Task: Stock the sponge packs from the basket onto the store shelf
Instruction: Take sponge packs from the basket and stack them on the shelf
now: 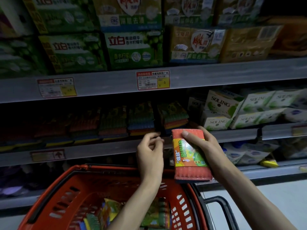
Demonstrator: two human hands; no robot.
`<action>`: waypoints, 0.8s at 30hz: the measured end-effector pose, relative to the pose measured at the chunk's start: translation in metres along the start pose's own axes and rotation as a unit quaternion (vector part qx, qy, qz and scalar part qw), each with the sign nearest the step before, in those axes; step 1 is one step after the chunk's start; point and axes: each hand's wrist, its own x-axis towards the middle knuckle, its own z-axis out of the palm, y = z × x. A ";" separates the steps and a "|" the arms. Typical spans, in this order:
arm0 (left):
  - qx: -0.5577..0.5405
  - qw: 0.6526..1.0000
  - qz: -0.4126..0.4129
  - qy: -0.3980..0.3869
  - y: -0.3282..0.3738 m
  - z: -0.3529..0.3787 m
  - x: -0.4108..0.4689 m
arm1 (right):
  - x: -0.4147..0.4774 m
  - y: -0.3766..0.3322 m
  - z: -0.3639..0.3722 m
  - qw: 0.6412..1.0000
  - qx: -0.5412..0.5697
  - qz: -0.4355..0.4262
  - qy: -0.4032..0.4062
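A person's right hand [205, 144] grips a flat, rectangular sponge pack [191, 156], with the thumb across its top and the fingers wrapped behind. The pack is held upright in the air just in front of the grey metal shelf [99, 151]. It has a ribbed orange face under glossy film, with a yellow-and-green paper band around the middle and a dark layer showing at the bottom edge.

The left hand [149, 152] is just beside it at the shelf lip, fingers loosely curled and holding nothing.

On the dim shelf behind, stacks [141, 119] of ribbed sponges in green, blue, orange and yellow layers stand in a row. White-and-green soap boxes [221, 106] are piled to their right. Green and tan cartons [134, 48] fill the shelf above, over a red-bordered price tag [152, 80].

Below the arms sits a red slotted plastic basket [106, 167] with a black handle [223, 208]. More packs [108, 211] lie inside it.
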 end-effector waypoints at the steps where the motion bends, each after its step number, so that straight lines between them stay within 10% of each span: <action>1: -0.022 0.999 -0.017 0.027 -0.001 -0.003 0.001 | 0.000 0.001 0.000 1.000 -0.001 0.003 0.000; 24: -0.293 0.903 -0.252 0.185 0.019 -0.017 0.033 | 0.000 0.003 0.007 1.000 -0.014 0.009 0.015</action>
